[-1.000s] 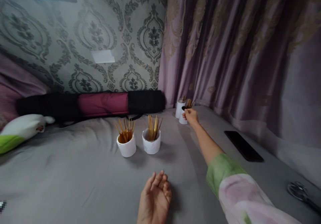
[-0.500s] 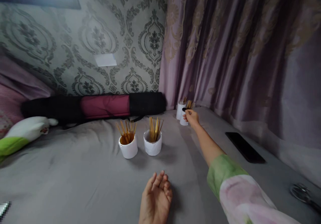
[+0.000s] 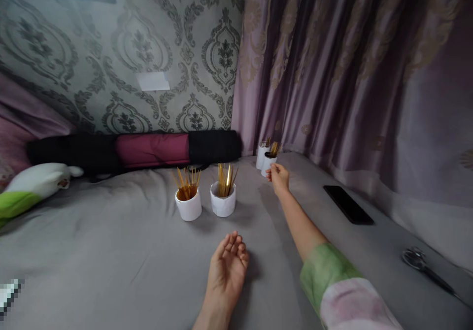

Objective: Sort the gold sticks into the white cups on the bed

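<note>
My right hand (image 3: 279, 176) is stretched out to the far right, its thumb and fingers pinched together beside a small white cup (image 3: 269, 166). Sticks stand in that cup; whether the fingers hold anything is too small to tell. Just behind it is another white cup (image 3: 260, 157) with sticks. Palm up, my left hand (image 3: 229, 263) rests over the grey sheet, its fingers loosely curled with nothing in them. Beyond it stand a white container (image 3: 190, 209) with several thin golden-brown sticks (image 3: 188, 184) and a second white container (image 3: 223, 206) with similar sticks.
A long black and maroon bag (image 3: 153, 150) lies along the patterned wall. A plush toy (image 3: 39, 182) is at the left. On the right lie a black phone (image 3: 348, 204) and a dark object with a round metallic end (image 3: 414, 258), near the purple curtain (image 3: 314, 74).
My right hand has drawn slightly down from the small cup's rim, showing more of its opening. The view has shifted a little. My left hand stays palm up.
</note>
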The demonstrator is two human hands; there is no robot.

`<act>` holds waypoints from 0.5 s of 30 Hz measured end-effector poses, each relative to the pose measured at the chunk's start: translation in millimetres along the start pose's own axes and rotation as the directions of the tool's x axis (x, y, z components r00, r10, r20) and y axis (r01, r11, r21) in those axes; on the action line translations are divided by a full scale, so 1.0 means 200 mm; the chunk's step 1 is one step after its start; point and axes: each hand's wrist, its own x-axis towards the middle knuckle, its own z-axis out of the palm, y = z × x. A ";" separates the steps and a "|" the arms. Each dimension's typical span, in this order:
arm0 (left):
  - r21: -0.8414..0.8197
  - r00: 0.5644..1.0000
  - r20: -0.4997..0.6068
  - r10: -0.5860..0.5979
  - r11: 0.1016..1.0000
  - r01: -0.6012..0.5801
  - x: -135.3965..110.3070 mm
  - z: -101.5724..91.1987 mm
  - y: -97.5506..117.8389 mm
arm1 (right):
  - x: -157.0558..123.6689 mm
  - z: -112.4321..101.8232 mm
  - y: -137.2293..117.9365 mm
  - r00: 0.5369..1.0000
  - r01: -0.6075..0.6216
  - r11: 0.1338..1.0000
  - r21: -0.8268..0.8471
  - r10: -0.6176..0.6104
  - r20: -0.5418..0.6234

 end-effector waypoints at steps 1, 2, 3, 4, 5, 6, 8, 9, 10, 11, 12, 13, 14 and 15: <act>0.005 1.000 0.003 0.000 1.000 0.000 0.00 0.00 0.00 | -0.03 0.00 0.00 1.000 -0.008 1.000 0.007 0.008 -0.001; 0.012 1.000 0.009 0.001 1.000 -0.001 0.00 0.00 0.00 | -0.06 0.01 0.01 1.000 -0.017 1.000 0.012 0.017 -0.001; 0.021 1.000 0.015 0.003 1.000 -0.003 0.00 0.00 0.00 | -0.09 0.01 0.01 1.000 -0.026 1.000 0.017 0.026 -0.001; 0.028 1.000 0.022 0.006 1.000 -0.007 0.00 0.00 0.00 | -0.11 0.02 0.01 0.999 -0.035 0.999 0.021 0.035 -0.001; 0.034 1.000 0.028 0.011 0.999 -0.012 0.00 0.00 0.00 | -0.14 0.02 0.02 0.999 -0.043 0.999 0.023 0.043 -0.001; 0.037 0.999 0.035 0.014 0.999 -0.016 0.00 0.00 0.00 | -0.17 0.03 0.02 0.999 -0.052 0.998 0.025 0.052 0.000; 0.037 0.999 0.050 0.020 0.999 -0.022 -0.01 -0.01 0.00 | -0.22 0.05 0.02 0.998 -0.066 0.997 0.024 0.066 0.001; 0.036 0.998 0.058 0.020 0.999 -0.022 -0.01 -0.01 0.00 | -0.24 0.06 0.02 0.997 -0.072 0.997 0.023 0.072 0.003; 0.034 0.998 0.063 0.022 0.999 -0.024 -0.01 -0.01 0.00 | -0.26 0.07 0.02 0.997 -0.075 0.997 0.022 0.075 0.005; 0.033 0.997 0.068 0.025 0.999 -0.028 -0.01 -0.02 0.00 | -0.28 0.08 0.02 0.997 -0.077 0.997 0.020 0.077 0.009; 0.031 0.997 0.073 0.031 0.999 -0.033 -0.02 -0.02 0.00 | -0.31 0.09 0.03 0.997 -0.078 0.997 0.019 0.078 0.015; 0.029 0.996 0.077 0.038 0.999 -0.040 -0.02 -0.02 0.00 | -0.33 0.10 0.03 0.997 -0.079 0.997 0.017 0.078 0.022; 0.027 0.996 0.080 0.044 0.999 -0.047 -0.02 -0.02 0.01 | -0.34 0.10 0.03 0.996 -0.079 0.997 0.014 0.078 0.030; 0.026 0.995 0.082 0.050 0.998 -0.052 -0.02 -0.02 0.01 | -0.36 0.11 0.04 0.996 -0.079 0.997 0.011 0.078 0.041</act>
